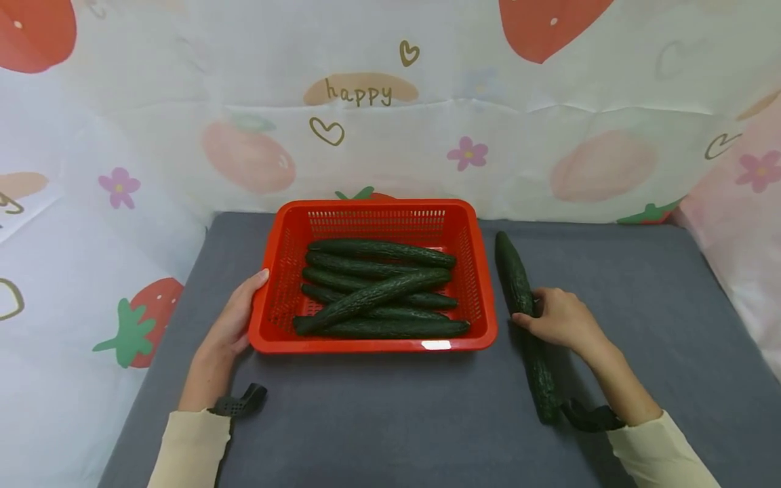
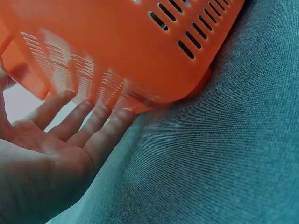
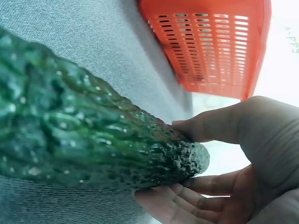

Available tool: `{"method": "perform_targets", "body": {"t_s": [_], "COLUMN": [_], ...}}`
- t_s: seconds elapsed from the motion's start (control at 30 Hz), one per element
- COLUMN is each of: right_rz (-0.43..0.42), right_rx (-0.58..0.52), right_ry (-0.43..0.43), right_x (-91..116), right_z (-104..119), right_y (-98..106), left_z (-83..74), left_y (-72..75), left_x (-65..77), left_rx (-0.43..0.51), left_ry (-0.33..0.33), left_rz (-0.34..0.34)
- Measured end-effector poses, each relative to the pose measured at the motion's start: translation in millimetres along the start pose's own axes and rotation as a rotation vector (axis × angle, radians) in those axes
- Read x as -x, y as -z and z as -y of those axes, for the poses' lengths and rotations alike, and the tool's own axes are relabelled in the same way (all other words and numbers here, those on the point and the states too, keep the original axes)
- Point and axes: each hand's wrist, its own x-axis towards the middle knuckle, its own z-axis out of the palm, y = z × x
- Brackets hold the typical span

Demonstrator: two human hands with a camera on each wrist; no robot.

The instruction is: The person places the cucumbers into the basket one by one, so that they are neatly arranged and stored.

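Observation:
A red plastic basket (image 1: 373,344) with slotted walls stands on the grey tabletop and holds several dark green cucumbers (image 1: 381,291), one lying slantwise over the others. My left hand (image 1: 234,315) holds the basket's left side. In the left wrist view the fingers (image 2: 100,135) rest against its slotted wall below the rim. To the right of the basket, my right hand (image 1: 564,318) grips a long cucumber (image 1: 515,271) around its middle. The right wrist view shows the thumb (image 3: 210,125) on one side of this cucumber (image 3: 84,130) and the other fingers opposite.
Grey cloth (image 1: 378,420) covers the table. Behind and beside it hangs a white printed curtain (image 1: 378,156) with strawberries, hearts and flowers. Black straps (image 1: 238,401) sit on both wrists, by the cream sleeves (image 1: 192,447).

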Motion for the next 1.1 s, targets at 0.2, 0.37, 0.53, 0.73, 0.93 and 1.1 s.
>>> {"method": "perform_targets", "body": {"t_s": [0.2,0.37,0.53,0.73,0.93,1.1], "right_rz": [0.015,0.013,0.002,-0.004,-0.028,-0.059], "right_rx": [-0.052,-0.111,-0.175,-0.23,-0.247,-0.247], "right_ry": [-0.037,-0.03,-0.008,0.019,0.037,0.066], "right_x": [3,5,9,9,11,13], "right_z": [-6,-11,-7,-1,5,13], "right_y": [1,3,7,14,26,37], "left_z": [1.3,2.2,0.5,-0.7,-1.5,-2.7], "left_y": [-1.0,-1.9,-3.4,-4.2,-3.6,-2.7], "left_x": [-0.4,-0.4,-0.5,-2.6,-3.0,-2.2], "left_rx": [-0.005,0.01,0.006,0.005,-0.003,-0.01], "left_ry": [0.004,-0.002,0.005,0.006,0.018,0.018], "left_rz": [0.0,0.004,-0.016,-0.023,-0.025,-0.018]}}
